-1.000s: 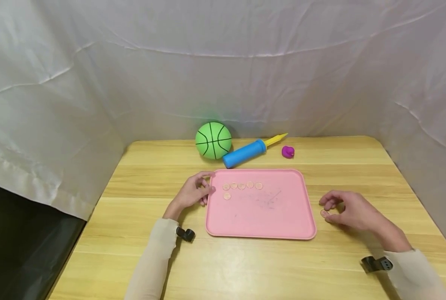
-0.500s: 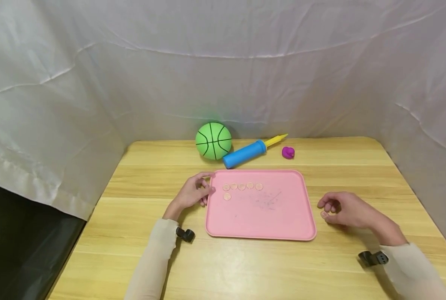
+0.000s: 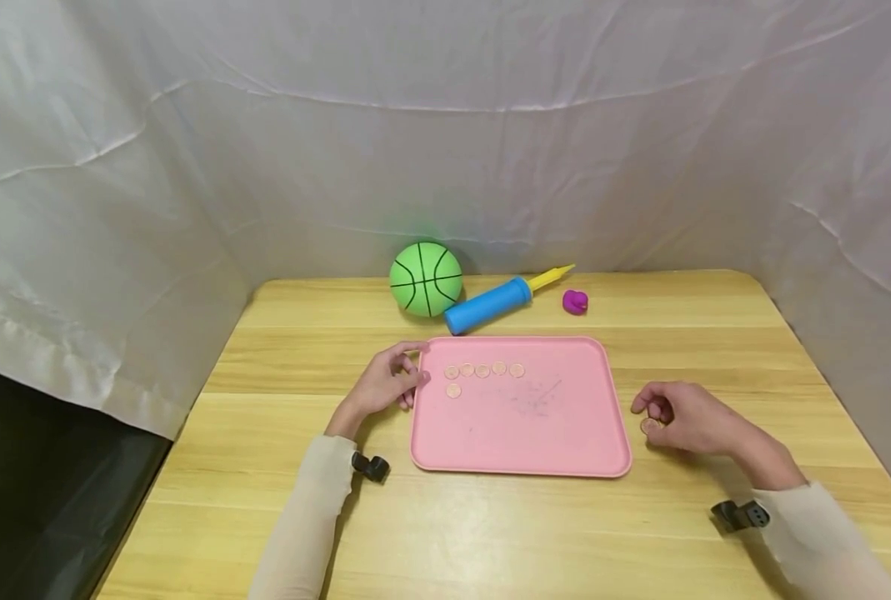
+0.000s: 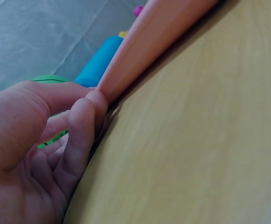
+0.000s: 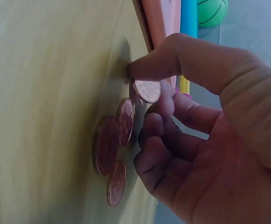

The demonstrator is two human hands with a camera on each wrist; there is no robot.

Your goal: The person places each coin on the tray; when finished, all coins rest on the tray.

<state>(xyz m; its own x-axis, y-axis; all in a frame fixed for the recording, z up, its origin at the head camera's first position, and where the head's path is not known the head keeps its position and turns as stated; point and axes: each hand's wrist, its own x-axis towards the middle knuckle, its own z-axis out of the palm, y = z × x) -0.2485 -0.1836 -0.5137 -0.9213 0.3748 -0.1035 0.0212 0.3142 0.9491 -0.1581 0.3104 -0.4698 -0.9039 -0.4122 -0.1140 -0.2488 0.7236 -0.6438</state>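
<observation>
My left hand (image 3: 381, 383) holds the left rim of a pink tray (image 3: 520, 454), thumb and fingertips at the edge in the left wrist view. Near the tray's upper left, several copper coins (image 3: 483, 372) lie in a row, with a single coin (image 3: 454, 391) below its left end. Right of the tray, my right hand (image 3: 696, 421) is low over the table. In the right wrist view its thumb and a finger pinch a tilted coin (image 5: 147, 91). Beneath that hand, 3 more coins (image 5: 117, 183) lie on the wood, mostly hidden by the hand in the head view.
Behind the tray are a green ball (image 3: 426, 280), a blue pump (image 3: 488, 307) with a yellow nozzle and a small purple rubber duck (image 3: 576, 302). Pale cloth (image 3: 505, 167) hangs at the back and sides of the wooden table (image 3: 445, 533).
My right hand has shifted slightly left, its fingers closing in around the coin by the thumb. The left hand, the tray and its coins have stayed put.
</observation>
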